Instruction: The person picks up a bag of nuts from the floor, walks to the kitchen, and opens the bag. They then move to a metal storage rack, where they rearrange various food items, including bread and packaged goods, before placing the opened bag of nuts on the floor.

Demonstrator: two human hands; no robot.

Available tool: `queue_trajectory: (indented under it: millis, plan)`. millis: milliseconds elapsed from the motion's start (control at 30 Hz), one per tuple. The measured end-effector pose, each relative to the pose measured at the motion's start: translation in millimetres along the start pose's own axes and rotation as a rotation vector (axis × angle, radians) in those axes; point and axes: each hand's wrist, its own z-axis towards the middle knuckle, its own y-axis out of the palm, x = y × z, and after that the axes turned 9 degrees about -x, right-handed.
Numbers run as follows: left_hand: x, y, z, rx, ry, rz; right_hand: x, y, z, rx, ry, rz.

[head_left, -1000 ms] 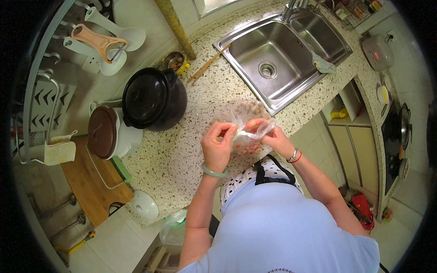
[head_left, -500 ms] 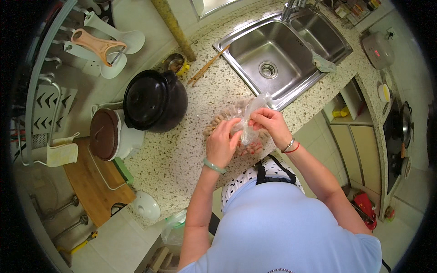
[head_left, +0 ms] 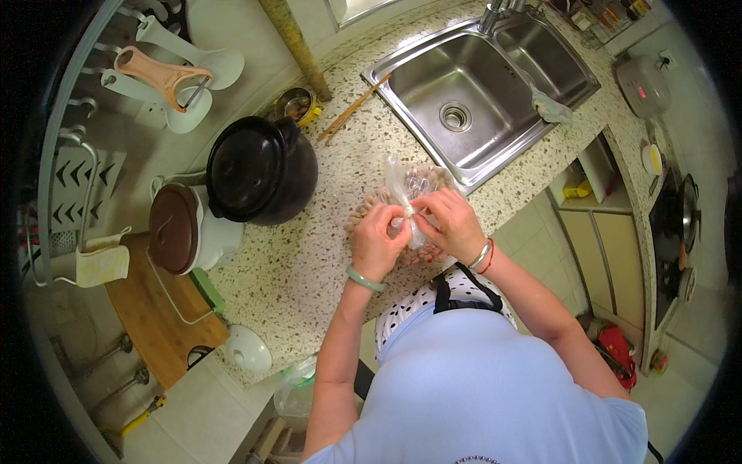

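A clear plastic bag (head_left: 421, 182) lies on the speckled counter near its front edge, filled with small tan pieces, some reddish at the near side; I cannot tell what they are. Its gathered neck is pinched between my two hands, and a loose tuft of plastic stands up beyond them. My left hand (head_left: 377, 241), with a green bangle at the wrist, has thumb and fingertips closed on the neck from the left. From the right my right hand (head_left: 452, 224), wearing a silver bangle and a red cord, grips the same neck. Both hands partly hide the bag.
A black lidded pot (head_left: 263, 170) and a white container with a brown lid (head_left: 171, 230) stand at the left. Chopsticks (head_left: 354, 108) lie beside the steel double sink (head_left: 394, 68). A small yellow-handled pan (head_left: 296, 104) sits behind the pot. A wooden board (head_left: 154, 317) lies at far left.
My hands have drawn closer together at the bag's neck, the right one shifting slightly left and nearer. The loose plastic top now points up and left instead of right.
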Motion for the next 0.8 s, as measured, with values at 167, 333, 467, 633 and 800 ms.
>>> queue_trajectory:
  millis: [167, 333, 467, 633, 800]
  plan:
    - [3, 0, -4, 0.029, 0.007, 0.139, 12, 24, -2, 0.065, 0.568, 0.770]
    - [-2, 1, -8, 0.100, 0.068, 0.175, 21, 12, -8, -0.052, 0.694, 1.093]
    - [7, -2, -5, 0.143, 0.159, 0.311, 10, 3, -5, -0.070, 0.473, 0.611]
    - [15, 2, 1, 0.172, 0.156, 0.232, -1, -10, 6, -0.009, 0.084, 0.244]
    - [1, 0, -1, 0.024, -0.074, -0.149, 4, -9, 4, -0.094, 0.202, 0.317]
